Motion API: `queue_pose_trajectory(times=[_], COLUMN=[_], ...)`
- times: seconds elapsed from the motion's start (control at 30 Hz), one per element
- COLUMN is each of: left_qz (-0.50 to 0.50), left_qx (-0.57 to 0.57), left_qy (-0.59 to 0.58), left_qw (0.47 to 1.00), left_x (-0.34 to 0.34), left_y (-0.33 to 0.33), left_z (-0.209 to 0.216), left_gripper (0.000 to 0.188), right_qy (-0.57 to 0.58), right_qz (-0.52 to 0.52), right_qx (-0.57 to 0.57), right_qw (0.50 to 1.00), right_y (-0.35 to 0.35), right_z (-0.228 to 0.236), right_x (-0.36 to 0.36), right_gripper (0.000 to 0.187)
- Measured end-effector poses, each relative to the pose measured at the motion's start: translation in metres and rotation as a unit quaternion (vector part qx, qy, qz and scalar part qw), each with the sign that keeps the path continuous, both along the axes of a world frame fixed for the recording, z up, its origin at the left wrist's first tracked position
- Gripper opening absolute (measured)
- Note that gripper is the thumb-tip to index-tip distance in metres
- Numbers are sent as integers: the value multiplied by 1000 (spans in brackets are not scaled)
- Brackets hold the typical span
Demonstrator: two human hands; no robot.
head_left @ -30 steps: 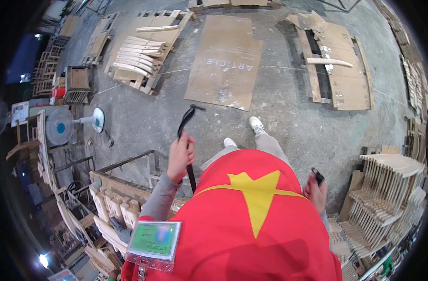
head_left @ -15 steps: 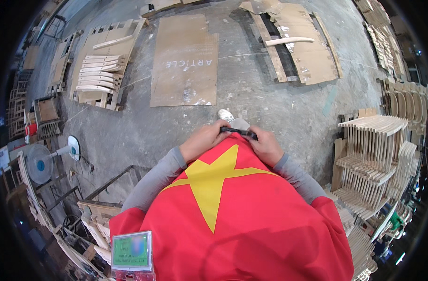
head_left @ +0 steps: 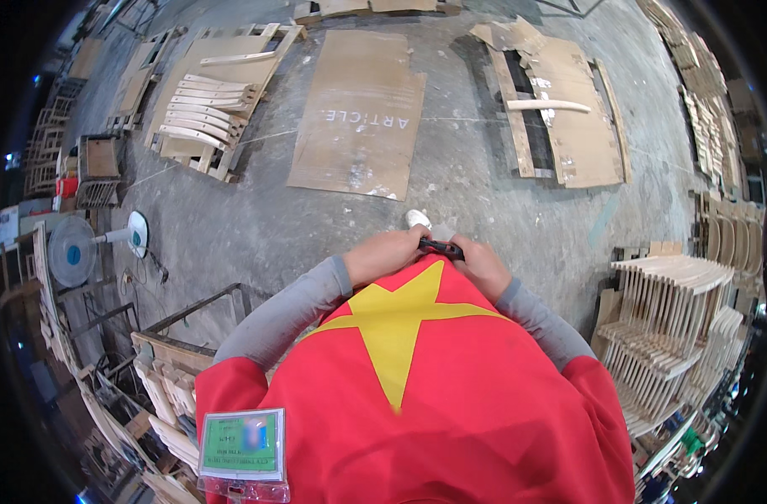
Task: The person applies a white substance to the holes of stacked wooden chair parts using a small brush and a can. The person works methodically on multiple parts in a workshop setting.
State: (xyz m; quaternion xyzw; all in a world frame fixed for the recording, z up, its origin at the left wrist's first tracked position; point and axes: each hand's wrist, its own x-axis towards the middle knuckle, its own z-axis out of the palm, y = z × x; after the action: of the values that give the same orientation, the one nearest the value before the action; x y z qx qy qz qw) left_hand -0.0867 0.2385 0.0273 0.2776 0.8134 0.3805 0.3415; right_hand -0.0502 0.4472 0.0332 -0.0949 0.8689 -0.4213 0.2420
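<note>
At the front of my waist, my left hand (head_left: pixel 385 255) and my right hand (head_left: pixel 484 269) hold a short black strap-like piece (head_left: pixel 441 248), possibly a belt. The fingers of both hands are curled closed on it, left hand on one end and right hand on the other. Its exact kind and its ends are hidden by my fingers. Just below it spreads my red shirt (head_left: pixel 484 395) with a yellow star (head_left: pixel 392 315). A badge in a clear holder (head_left: pixel 242 445) hangs on the shirt's left side. One white shoe (head_left: pixel 417 218) shows past my hands.
A flat cardboard sheet (head_left: pixel 358 109) lies on the concrete floor ahead. Pallets with cardboard stand either side: curved wooden slats (head_left: pixel 203 109) on the left, one slat (head_left: pixel 549 106) on the right. Stacked wooden frames (head_left: pixel 665 311) stand at right; a fan (head_left: pixel 73 252) is at left.
My head view has shifted, so the floor items sit lower and further right. Both hands keep hold of the black strap-like piece and have drawn slightly closer together.
</note>
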Motion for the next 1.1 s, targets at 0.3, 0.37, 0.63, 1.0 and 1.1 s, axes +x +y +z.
queue_pose_trajectory(times=[0.3,0.37,0.63,1.0,1.1], left_qz=[0,23,279,407,593], left_qx=[-79,-84,-44,28,-16], left_qy=[-21,-19,-3,-232,-345], left_qw=[997,996,959,883,727], left_x=[-12,-9,34,296,301], left_y=[8,7,-56,24,44], left_z=[5,-4,1,-49,-67], left_gripper=[26,27,35,20,20], right_qy=[-35,-37,-46,-148,-140], right_qz=[145,171,233,411,467], right_qx=[38,37,33,-64,-61], right_qw=[988,984,971,897,871], right_y=[1,-2,18,-105,-158], right_z=[-5,-10,-11,-30,-34], right_x=[-35,-46,-90,-147,-149], right_gripper=[23,25,46,44,43])
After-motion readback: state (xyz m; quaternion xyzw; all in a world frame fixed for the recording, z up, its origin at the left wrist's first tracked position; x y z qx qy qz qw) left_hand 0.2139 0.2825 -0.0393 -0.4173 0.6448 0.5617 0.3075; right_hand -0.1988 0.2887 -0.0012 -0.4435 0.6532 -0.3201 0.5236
